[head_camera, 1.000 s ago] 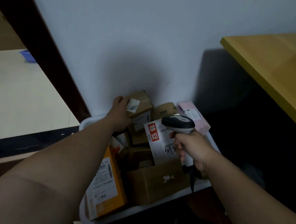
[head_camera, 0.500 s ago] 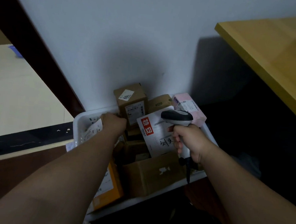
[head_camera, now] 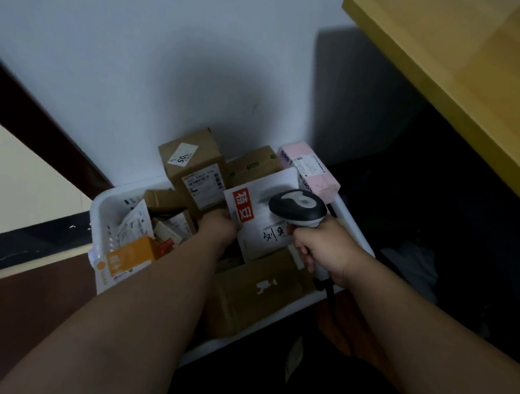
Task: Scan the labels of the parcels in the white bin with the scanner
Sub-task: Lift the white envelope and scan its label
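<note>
A white bin (head_camera: 106,205) on the floor by the wall holds several parcels. A tall brown box (head_camera: 193,168) with a "05" sticker stands at the back, a pink box (head_camera: 312,172) at the back right, an orange parcel (head_camera: 127,258) at the front left, and a brown carton (head_camera: 256,291) at the front. My left hand (head_camera: 217,227) reaches into the middle of the bin and touches the left edge of a white envelope (head_camera: 257,224) with a red mark; its fingers are hidden. My right hand (head_camera: 322,246) grips the grey scanner (head_camera: 297,208) above that envelope.
The white wall rises right behind the bin. A yellow wooden tabletop (head_camera: 461,75) overhangs at the upper right, with dark space under it. A dark door frame (head_camera: 37,128) slants at the left, beside a pale floor (head_camera: 18,191).
My left hand has left the tall brown box, passed over the bin's left side and come to the white envelope in the middle. The right hand has kept hold of the scanner.
</note>
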